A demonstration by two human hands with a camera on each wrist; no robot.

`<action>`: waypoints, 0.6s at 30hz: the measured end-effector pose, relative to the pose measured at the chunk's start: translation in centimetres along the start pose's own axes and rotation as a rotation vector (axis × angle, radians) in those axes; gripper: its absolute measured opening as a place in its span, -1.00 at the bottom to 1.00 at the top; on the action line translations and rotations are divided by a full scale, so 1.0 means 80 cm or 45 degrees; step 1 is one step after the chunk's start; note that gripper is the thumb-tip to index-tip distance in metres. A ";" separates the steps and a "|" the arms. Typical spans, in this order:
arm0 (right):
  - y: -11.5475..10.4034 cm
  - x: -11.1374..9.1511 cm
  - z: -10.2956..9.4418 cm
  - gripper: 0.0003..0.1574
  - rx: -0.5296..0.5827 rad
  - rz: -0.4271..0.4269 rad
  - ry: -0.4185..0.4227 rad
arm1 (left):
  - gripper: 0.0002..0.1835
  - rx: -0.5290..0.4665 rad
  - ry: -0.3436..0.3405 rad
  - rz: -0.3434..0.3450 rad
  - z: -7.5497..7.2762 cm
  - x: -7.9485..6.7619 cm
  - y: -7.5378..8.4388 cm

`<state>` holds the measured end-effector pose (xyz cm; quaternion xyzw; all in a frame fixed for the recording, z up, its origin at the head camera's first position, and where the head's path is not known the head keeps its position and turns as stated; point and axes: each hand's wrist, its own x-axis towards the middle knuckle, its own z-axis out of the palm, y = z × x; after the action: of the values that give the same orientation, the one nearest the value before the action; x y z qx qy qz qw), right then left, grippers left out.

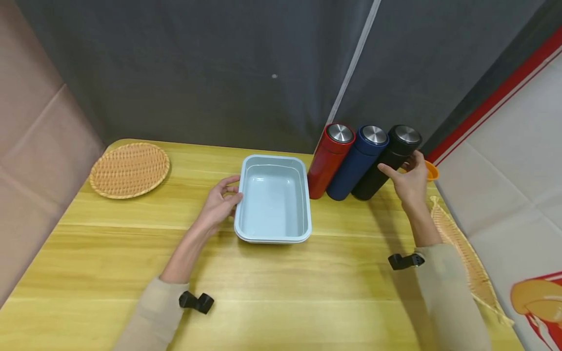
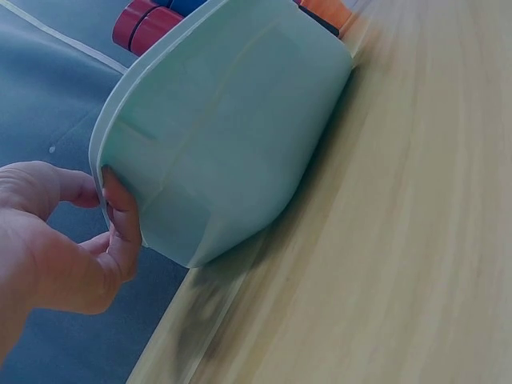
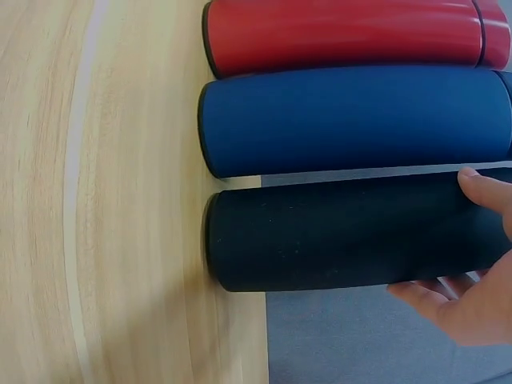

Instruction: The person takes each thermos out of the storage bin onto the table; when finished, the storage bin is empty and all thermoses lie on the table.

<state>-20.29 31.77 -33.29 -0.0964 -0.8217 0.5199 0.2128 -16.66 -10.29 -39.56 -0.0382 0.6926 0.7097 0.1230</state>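
My left hand (image 1: 219,202) pinches the left rim of a pale blue plastic basin (image 1: 273,209) that stands on the wooden table. In the left wrist view, the thumb and fingers of the left hand (image 2: 72,240) sit on either side of the rim of the basin (image 2: 232,120). On the right, my right hand (image 1: 411,181) grips the upper part of a black thermos (image 1: 376,176). The right wrist view shows thumb and fingers around the upright black thermos (image 3: 336,232). Beside it stand a blue thermos (image 1: 356,163) and a red thermos (image 1: 327,165), both with silver-topped lids.
An oval woven tray (image 1: 129,170) lies at the far left of the table (image 1: 263,297). Another woven piece (image 1: 461,258) lies along the right edge. Part of an orange object (image 1: 432,171) shows behind the right hand. A dark grey curtain (image 1: 197,73) hangs behind the table.
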 end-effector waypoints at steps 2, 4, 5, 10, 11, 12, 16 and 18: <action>0.000 0.000 0.001 -0.08 -0.002 0.005 -0.004 | -0.40 0.000 0.001 0.006 0.000 0.000 0.001; -0.001 0.000 0.001 -0.08 -0.006 0.019 -0.003 | -0.40 -0.002 0.002 0.009 0.000 -0.001 0.001; -0.001 0.000 0.001 -0.08 -0.006 0.024 -0.002 | -0.40 -0.004 0.003 0.010 0.000 -0.001 0.001; -0.001 -0.001 0.001 -0.06 -0.014 0.040 -0.008 | -0.40 -0.008 0.003 0.006 0.000 0.000 0.000; -0.001 -0.001 0.001 -0.06 -0.010 0.040 -0.009 | -0.41 -0.012 0.005 0.005 0.000 0.000 0.000; 0.000 -0.001 0.001 -0.06 -0.005 0.041 -0.008 | -0.41 -0.012 0.004 0.005 0.000 0.000 0.000; 0.002 -0.002 0.002 -0.08 0.019 0.038 0.000 | -0.41 -0.017 0.007 0.014 0.000 0.000 0.000; 0.003 -0.002 0.002 -0.09 0.029 0.036 -0.002 | -0.41 -0.018 0.010 0.017 0.000 0.000 0.000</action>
<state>-20.22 31.68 -33.63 -0.1051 -0.8144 0.5322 0.2060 -16.63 -10.26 -39.59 -0.0372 0.6883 0.7152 0.1155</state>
